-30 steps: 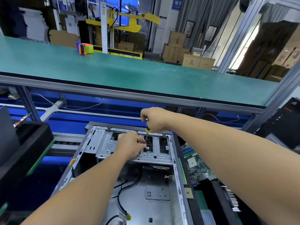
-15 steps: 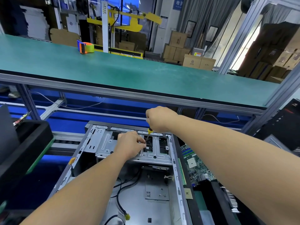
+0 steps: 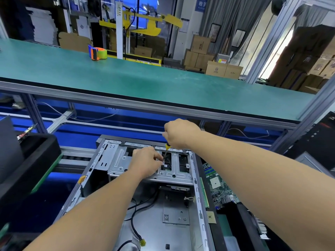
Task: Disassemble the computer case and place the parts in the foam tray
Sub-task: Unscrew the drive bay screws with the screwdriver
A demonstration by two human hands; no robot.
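Case (image 3: 116, 178) open, lying flat below the camera on the lower level of the bench, far end toward the green shelf (image 3: 145, 78). Right hand (image 3: 179, 134) fisted around the screwdriver (image 3: 167, 150), held above the case's far end; only the yellow-and-black lower handle and the thin shaft showing beneath the fist. Shaft angled down toward a slot in the drive cage (image 3: 119, 160), tip hidden by the left fingers. Left hand (image 3: 146, 162) resting on the cage, fingers curled and pinching at the shaft's lower end; whether holding a screw or the shaft itself, cannot tell. Cage spanning the case's far end, silver and perforated, dark openings right of the hands. Lower down inside the case: a black cable (image 3: 133, 221) looping across the grey floor to a yellow connector (image 3: 142, 243), and a small metal plate (image 3: 175, 214) fixed to the floor. Just right of the case, a green motherboard (image 3: 217, 189) lying flat, with black foam (image 3: 241, 225) near its close end. Left of the case, well apart, a black foam tray (image 3: 32, 160) standing higher. Farther out, on the green shelf, an orange-and-green tape dispenser (image 3: 97, 52). Cardboard boxes (image 3: 215, 67) stacked beyond the shelf.
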